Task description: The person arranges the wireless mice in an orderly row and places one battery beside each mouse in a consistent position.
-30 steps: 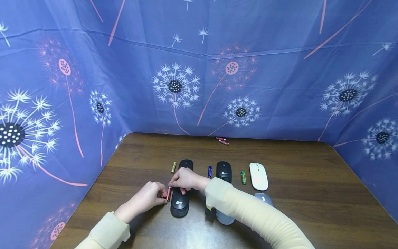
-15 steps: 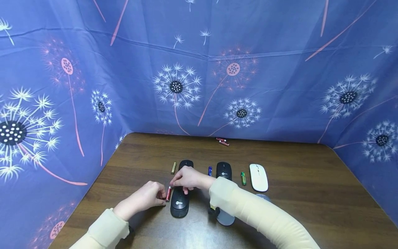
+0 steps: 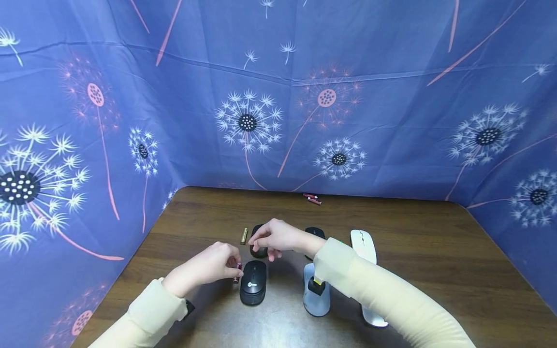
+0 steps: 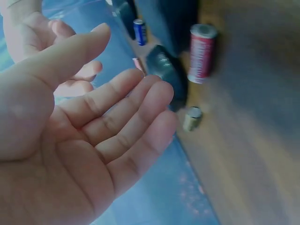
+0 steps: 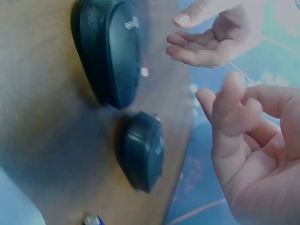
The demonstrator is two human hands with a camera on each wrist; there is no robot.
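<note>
My left hand (image 3: 212,263) hovers over a red battery (image 3: 237,276) with its thumb and fingers apart. In the left wrist view that battery (image 4: 203,54) lies on the table away from the relaxed fingers, and nothing is held. To its right is a black mouse (image 3: 254,284). My right hand (image 3: 278,237) hangs above a second black mouse (image 3: 258,252), partly covering it from the head camera. Its fingers are loosely bent and empty in the right wrist view, where both black mice (image 5: 123,56) show below the hand.
A gold battery (image 3: 244,236) lies left of the farther mouse. Rightward are another black mouse (image 3: 315,233), a grey mouse (image 3: 316,303), a white mouse (image 3: 363,245) and a pale one (image 3: 375,317) under the sleeve. Two red batteries (image 3: 314,201) lie at the back edge.
My right hand has risen and shifted right, away from the red battery. My left hand has lifted from beside that battery and its fingers have spread. The red battery stays beside the near black mouse.
</note>
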